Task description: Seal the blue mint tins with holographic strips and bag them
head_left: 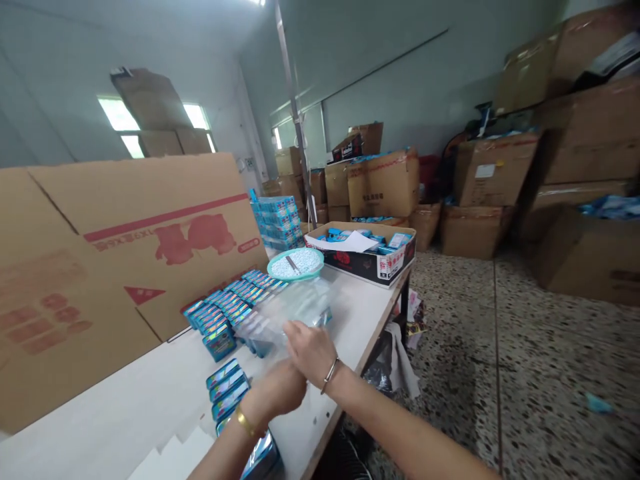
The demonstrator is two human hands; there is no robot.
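A clear plastic bag point(295, 303), blurred by motion, spreads out ahead of my hands above the white table. My right hand point(311, 352) is closed on its near edge. Just below and touching it, my left hand point(283, 388) is curled at the same edge of the plastic, its fingertips hidden. Under and beyond the bag stand rows of small blue boxes point(220, 340), partly covered by it. More blue boxes point(227, 388) lie in a line left of my left hand and run beneath my forearm.
A turquoise basin point(320, 270) of small pale pieces, with a dark stick-like tool on top, stands behind the bag. Beside it is an open carton point(365, 263) of blue packs. A large cardboard box point(125, 233) borders the left. The table edge point(380, 327) runs along my right.
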